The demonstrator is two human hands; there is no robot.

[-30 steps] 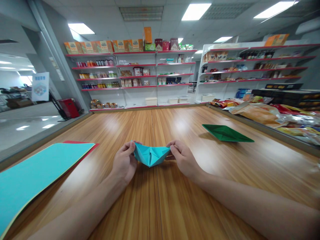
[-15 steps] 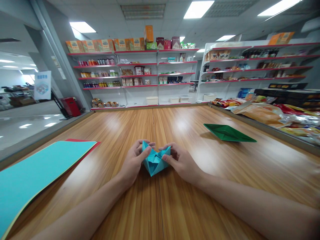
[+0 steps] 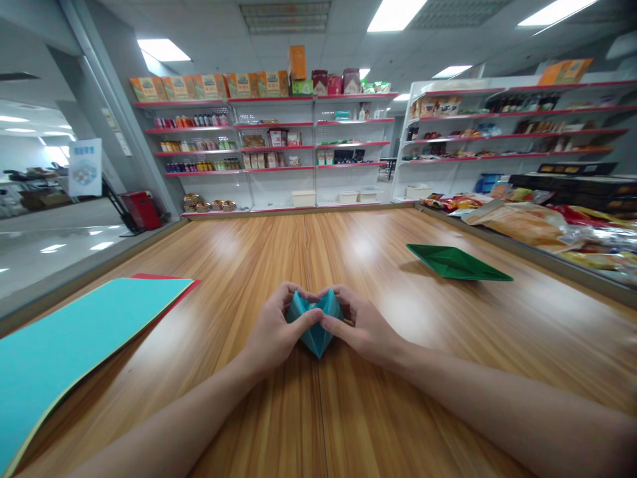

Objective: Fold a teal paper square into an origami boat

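Note:
A small folded blue paper [image 3: 318, 340] with pointed corners sits between my hands near the middle of the wooden table [image 3: 249, 411]. My left hand [image 3: 279, 325] grips its left side, fingers behind and thumb across the front. From the other side, my right hand [image 3: 365, 328] holds it the same way, its thumb tip touching or nearly touching the left thumb. Both thumbs press inside the fold and cover part of it. To the right lies a green folded paper boat [image 3: 455, 261], away from both hands.
Sheets of light-blue paper [image 3: 89, 325], with a red sheet [image 3: 192, 289] beneath, lie at the left. A raised rim borders the table. Packaged snacks [image 3: 527, 226] are heaped beyond the right edge. Stocked shelves [image 3: 279, 147] stand behind, and a red box [image 3: 141, 210] is on the floor at left.
Both thumbs have come together at the middle of the blue paper. Its sides are drawn closer, so it looks narrower and deeper, and it has shifted slightly to the right.

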